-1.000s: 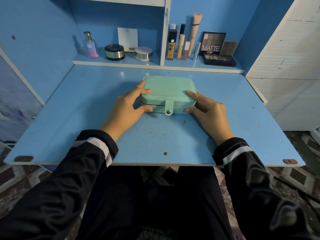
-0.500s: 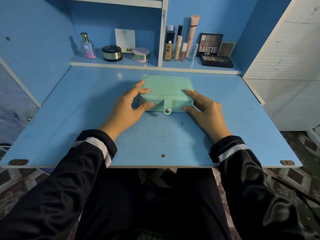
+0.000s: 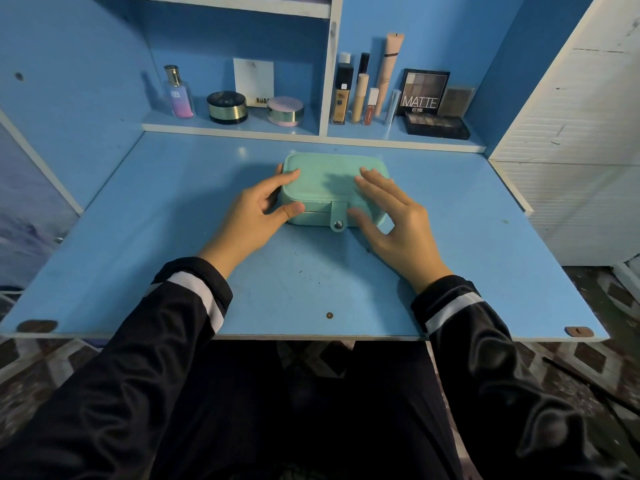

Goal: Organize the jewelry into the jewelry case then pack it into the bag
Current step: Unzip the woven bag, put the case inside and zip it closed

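Note:
A mint-green jewelry case (image 3: 329, 178) lies closed on the blue desk (image 3: 311, 282), its snap tab (image 3: 337, 225) facing me. My left hand (image 3: 249, 216) holds the case's front left corner, thumb on the front wall and fingers over the lid's left edge. Over the right half of the lid is my right hand (image 3: 394, 223), fingers spread and fairly straight, thumb near the front wall beside the tab. I cannot tell whether its fingers touch the lid. No loose jewelry and no bag are in view.
The shelf behind the desk holds a perfume bottle (image 3: 178, 93), two round compacts (image 3: 227, 107), several makeup tubes (image 3: 360, 93) and eyeshadow palettes (image 3: 424, 91). A white cabinet (image 3: 571, 133) stands on the right. The desk's front edge is near my lap.
My right hand left the case's right side and rose over the lid with its fingers spread. My left hand stays at the left corner. The head camera tilted slightly.

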A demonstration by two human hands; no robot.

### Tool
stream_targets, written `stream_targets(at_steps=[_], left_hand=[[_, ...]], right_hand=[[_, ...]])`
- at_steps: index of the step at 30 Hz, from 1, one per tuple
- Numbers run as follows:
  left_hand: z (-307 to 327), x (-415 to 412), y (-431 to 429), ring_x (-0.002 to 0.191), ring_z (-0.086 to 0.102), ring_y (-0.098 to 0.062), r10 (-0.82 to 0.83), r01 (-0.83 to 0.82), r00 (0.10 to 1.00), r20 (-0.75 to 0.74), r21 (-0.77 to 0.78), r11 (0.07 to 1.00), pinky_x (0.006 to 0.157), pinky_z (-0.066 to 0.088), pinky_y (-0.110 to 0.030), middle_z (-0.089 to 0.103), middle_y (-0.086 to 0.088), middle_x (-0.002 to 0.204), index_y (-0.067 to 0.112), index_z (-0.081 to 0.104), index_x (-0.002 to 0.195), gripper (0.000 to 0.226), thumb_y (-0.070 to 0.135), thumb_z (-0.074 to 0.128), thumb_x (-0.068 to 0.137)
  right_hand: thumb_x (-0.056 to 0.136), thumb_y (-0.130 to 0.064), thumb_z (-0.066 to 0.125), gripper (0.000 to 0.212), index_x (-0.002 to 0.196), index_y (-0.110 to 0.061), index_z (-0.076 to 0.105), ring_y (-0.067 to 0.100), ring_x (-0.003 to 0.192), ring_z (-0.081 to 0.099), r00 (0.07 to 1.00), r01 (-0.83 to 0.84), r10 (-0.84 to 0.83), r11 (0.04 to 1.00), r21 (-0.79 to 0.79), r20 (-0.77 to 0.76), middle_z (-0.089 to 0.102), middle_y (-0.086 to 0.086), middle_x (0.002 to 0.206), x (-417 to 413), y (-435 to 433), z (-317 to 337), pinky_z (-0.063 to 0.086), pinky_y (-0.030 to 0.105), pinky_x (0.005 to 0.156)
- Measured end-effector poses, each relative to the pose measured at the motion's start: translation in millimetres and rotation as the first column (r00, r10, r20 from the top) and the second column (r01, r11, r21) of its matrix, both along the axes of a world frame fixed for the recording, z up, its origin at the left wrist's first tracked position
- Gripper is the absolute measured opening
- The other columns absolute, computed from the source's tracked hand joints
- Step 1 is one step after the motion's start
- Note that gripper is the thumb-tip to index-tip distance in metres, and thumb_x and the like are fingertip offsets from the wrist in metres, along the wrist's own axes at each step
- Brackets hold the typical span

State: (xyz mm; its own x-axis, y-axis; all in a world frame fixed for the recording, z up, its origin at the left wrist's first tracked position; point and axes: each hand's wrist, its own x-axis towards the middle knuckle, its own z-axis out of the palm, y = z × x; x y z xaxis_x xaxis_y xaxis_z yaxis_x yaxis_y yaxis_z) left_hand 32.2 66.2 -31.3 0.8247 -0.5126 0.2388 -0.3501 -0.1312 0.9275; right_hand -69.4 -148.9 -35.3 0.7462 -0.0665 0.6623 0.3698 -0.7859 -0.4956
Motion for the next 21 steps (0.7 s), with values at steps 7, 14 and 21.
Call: stream_targets(at_steps=[7, 14, 21], left_hand=[[1, 0, 1, 0.132, 0.049, -0.006, 0.002, -0.003, 1.000, -0.002, -0.013, 1.000, 0.111, 0.041, -0.027, 0.039, -0.004, 0.154, 0.033, 0.053, 0.130, 0.052, 0.014, 0.072, 0.086], [3, 0, 1, 0.131, 0.050, -0.009, 0.000, -0.003, 0.998, -0.055, -0.059, 0.998, 0.109, 0.042, -0.024, 0.045, -0.006, 0.150, 0.034, 0.056, 0.125, 0.053, 0.008, 0.073, 0.083], [6, -2, 1, 0.125, 0.054, -0.005, 0.009, -0.013, 0.998, -0.065, -0.060, 0.998, 0.107, 0.044, -0.023, 0.051, 0.001, 0.141, 0.026, 0.054, 0.130, 0.056, 0.003, 0.073, 0.083]], right_hand=[[0.084, -0.019, 0.074, 0.041, 0.123, -0.008, 0.066, 0.024, 0.129, 0.053, 0.998, -0.066, 0.067, 0.990, -0.123, 0.001, 0.062, 0.009, 0.130, 13, 1, -4, 0.041, 0.044, 0.108], [0.084, -0.022, 0.074, 0.046, 0.127, -0.011, 0.064, 0.025, 0.126, 0.054, 1.000, -0.030, 0.031, 0.977, -0.209, 0.000, 0.061, 0.007, 0.132, 18, 0, -4, 0.042, 0.039, 0.106], [0.084, -0.023, 0.074, 0.048, 0.129, -0.011, 0.062, 0.025, 0.128, 0.053, 1.000, -0.018, 0.017, 0.971, -0.239, -0.007, 0.060, 0.006, 0.133, 19, 0, -5, 0.040, 0.037, 0.107]])
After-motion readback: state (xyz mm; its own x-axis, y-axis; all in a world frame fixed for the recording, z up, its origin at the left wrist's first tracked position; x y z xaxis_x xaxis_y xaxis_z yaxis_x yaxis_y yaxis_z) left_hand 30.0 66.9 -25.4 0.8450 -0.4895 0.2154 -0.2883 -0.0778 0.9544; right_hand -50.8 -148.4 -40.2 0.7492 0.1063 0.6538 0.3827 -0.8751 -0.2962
